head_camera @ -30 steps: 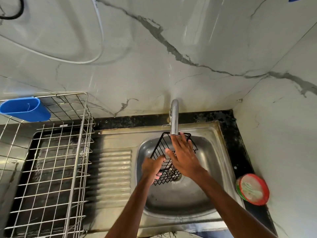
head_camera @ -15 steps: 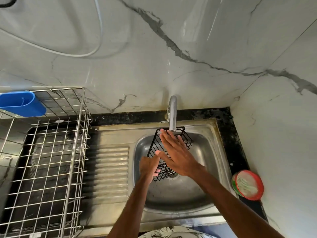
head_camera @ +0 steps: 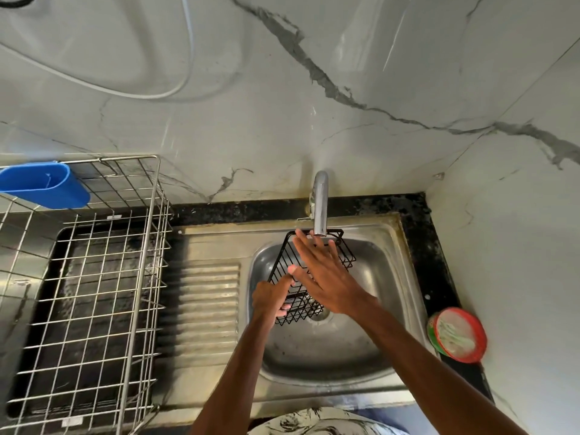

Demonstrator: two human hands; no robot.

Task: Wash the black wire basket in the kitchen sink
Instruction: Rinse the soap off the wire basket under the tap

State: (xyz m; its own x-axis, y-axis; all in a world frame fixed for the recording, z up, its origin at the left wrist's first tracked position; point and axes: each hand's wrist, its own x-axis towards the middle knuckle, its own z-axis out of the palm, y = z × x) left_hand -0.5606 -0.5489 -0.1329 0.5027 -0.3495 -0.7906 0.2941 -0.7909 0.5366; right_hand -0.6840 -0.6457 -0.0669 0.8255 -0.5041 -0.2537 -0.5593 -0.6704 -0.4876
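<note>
Gripping black wire basket [head_camera: 284,271] — left hand [head_camera: 271,296]; right hand [head_camera: 326,277] flat on it.

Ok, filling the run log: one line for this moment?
left hand grips black wire basket | right hand flat on it | under tap | in sink

Glossy grey-veined marble walls [head_camera: 314,105] meet in a corner above a black speckled countertop [head_camera: 433,252].

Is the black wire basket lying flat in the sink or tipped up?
Tipped up. The black wire basket slants from near the drain up to the faucet, held at its lower edge by the left hand, right hand spread across it.
</note>
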